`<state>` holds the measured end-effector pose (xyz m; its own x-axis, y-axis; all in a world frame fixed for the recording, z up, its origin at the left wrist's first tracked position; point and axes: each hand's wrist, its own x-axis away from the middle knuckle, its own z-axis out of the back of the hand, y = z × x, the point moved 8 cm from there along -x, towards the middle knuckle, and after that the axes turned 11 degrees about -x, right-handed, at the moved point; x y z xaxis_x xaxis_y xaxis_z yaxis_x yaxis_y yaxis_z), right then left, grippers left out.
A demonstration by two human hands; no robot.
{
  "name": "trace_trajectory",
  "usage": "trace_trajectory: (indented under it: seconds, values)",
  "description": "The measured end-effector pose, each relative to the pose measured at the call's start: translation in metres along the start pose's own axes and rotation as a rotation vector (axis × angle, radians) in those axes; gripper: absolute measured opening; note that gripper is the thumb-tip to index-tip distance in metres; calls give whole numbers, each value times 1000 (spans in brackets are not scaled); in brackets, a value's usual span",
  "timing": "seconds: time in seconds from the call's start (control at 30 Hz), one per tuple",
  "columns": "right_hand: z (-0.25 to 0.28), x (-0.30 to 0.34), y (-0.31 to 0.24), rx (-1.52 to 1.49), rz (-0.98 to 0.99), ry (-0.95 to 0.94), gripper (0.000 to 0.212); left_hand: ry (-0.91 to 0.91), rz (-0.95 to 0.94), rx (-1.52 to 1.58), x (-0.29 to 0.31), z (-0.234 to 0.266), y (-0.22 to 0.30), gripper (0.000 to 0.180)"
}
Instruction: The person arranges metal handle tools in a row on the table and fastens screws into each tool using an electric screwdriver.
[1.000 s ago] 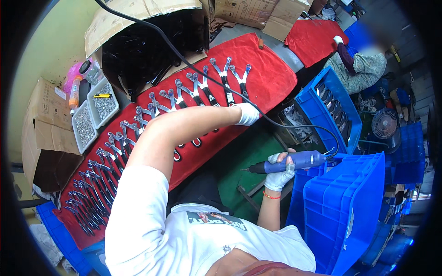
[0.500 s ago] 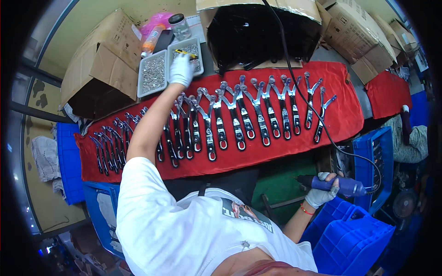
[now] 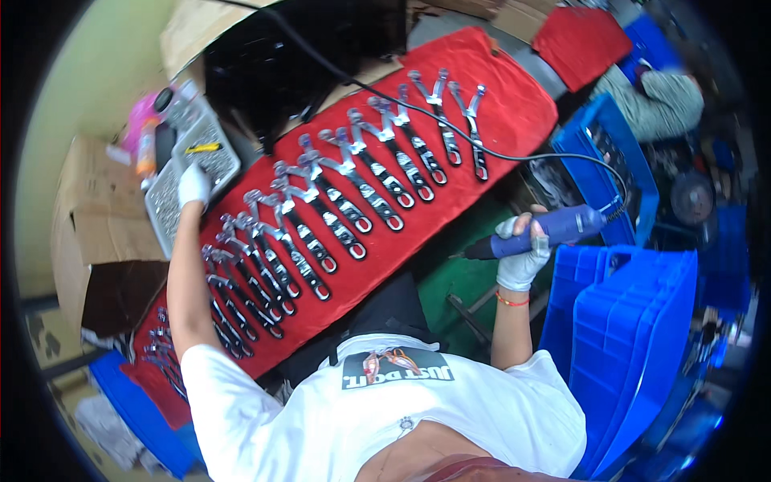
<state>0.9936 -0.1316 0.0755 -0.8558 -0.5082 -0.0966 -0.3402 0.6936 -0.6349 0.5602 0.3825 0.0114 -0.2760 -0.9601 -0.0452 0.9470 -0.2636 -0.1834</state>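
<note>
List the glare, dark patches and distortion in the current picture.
Head view: bright glints on the metal tools; head view: the cardboard box opens onto near-black, hiding most detail inside; head view: the left hand looks washed out, its fingers hard to separate; head view: a black fisheye border swallows the corners.

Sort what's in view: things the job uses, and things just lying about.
In use, judging by the hands:
purple power tool in the right hand
trays of small metal parts at the left hand
black-handled tools on the red cloth

Apparently just lying about:
yellow tool in a tray
orange bottle
pink plastic
</note>
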Motion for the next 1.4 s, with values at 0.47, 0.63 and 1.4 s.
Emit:
trace_trajectory:
  seconds: [0.47, 0.63, 1.4]
  values:
    - [35, -44, -53, 29, 257, 94, 36, 116, -1014, 776, 173, 157, 472, 10]
    - [43, -44, -62, 29, 279, 94, 35, 297, -950, 707, 158, 122, 550, 10]
    - [9, -141, -31, 36, 513, -104, 37, 295, -943, 415, 202, 122, 532, 25]
